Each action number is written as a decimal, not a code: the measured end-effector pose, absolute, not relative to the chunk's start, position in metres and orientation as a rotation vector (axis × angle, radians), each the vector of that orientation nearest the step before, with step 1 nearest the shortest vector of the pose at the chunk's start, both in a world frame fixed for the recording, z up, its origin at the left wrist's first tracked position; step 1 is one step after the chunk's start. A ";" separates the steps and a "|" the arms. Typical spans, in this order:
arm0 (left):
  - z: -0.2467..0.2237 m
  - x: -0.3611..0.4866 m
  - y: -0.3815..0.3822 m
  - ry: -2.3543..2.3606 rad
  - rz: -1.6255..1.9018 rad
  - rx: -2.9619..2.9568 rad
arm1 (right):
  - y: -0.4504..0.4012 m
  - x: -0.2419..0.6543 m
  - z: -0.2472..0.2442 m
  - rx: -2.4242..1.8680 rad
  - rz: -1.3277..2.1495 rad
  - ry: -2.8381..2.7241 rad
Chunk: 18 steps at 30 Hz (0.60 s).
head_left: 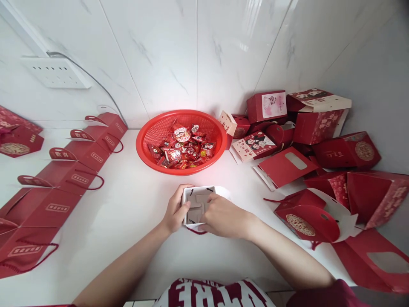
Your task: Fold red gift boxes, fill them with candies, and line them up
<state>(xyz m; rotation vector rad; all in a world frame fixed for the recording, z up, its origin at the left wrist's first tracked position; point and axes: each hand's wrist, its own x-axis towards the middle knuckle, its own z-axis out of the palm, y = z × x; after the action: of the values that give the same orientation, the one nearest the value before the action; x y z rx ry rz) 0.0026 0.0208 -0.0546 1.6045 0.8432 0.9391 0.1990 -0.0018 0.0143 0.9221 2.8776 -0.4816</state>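
Note:
A small box (195, 199) stands open side up near the front middle of the table, its pale inside and folded bottom flaps showing. My left hand (176, 209) grips its left wall, thumb over the rim and fingers outside. My right hand (223, 215) is at its right side, fingers bent down into the opening; the fingertips are partly hidden. Dark cord ends show inside the box, and a red cord loop (195, 231) hangs at its near side. Beyond it sits a red plastic basket (140, 147) holding wrapped candies (182, 147).
A row of closed red boxes with cord handles (60, 183) runs along the left. Many red boxes (319, 157) are heaped at the right. A socket strip (56, 72) with a grey cable is on the tiled wall.

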 end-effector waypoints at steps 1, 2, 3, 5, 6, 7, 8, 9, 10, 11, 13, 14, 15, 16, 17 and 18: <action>-0.056 0.003 0.021 0.845 0.942 1.604 | -0.002 0.197 0.013 0.916 -0.440 2.859; -0.058 0.004 0.021 0.847 0.952 1.599 | -0.003 0.195 0.012 0.915 -0.409 2.839; -0.061 0.006 0.021 0.849 0.970 1.583 | -0.004 0.194 0.011 0.917 -0.388 2.822; -0.067 0.010 0.022 0.851 1.008 1.506 | -0.006 0.191 0.010 0.925 -0.363 2.810; -0.070 0.012 0.023 0.850 1.015 1.453 | -0.006 0.190 0.009 0.931 -0.357 2.815; -0.073 0.014 0.023 0.850 1.013 1.403 | -0.006 0.189 0.008 0.942 -0.354 2.822; -0.075 0.015 0.024 0.851 1.007 1.367 | -0.005 0.189 0.009 0.962 -0.356 2.826; -0.077 0.016 0.024 0.855 1.004 1.347 | -0.003 0.191 0.011 0.977 -0.385 2.829; -0.077 0.016 0.025 0.863 1.005 1.341 | -0.002 0.193 0.016 0.984 -0.455 2.836; -0.077 0.015 0.025 0.871 1.010 1.345 | 0.000 0.198 0.024 0.985 -0.573 2.854; -0.075 0.015 0.025 0.877 1.025 1.373 | 0.003 0.210 0.046 0.971 -0.905 2.924; -0.074 0.015 0.024 0.874 1.028 1.390 | 0.005 0.218 0.060 0.995 -1.070 2.974; -0.072 0.015 0.024 0.866 1.030 1.403 | 0.008 0.226 0.074 1.062 -1.142 3.033; -0.071 0.016 0.023 0.854 1.034 1.410 | 0.012 0.232 0.087 1.184 -1.114 3.088; -0.069 0.017 0.022 0.840 1.036 1.408 | 0.018 0.238 0.099 1.341 -1.009 3.115; -0.069 0.017 0.022 0.830 1.037 1.396 | 0.026 0.242 0.108 1.497 -0.867 3.105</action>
<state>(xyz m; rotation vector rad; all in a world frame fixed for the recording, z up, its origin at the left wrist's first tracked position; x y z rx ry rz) 0.0174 0.0218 -0.0687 1.3959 0.8297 1.0365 0.2424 0.0263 0.1077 1.4974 3.1051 -0.8666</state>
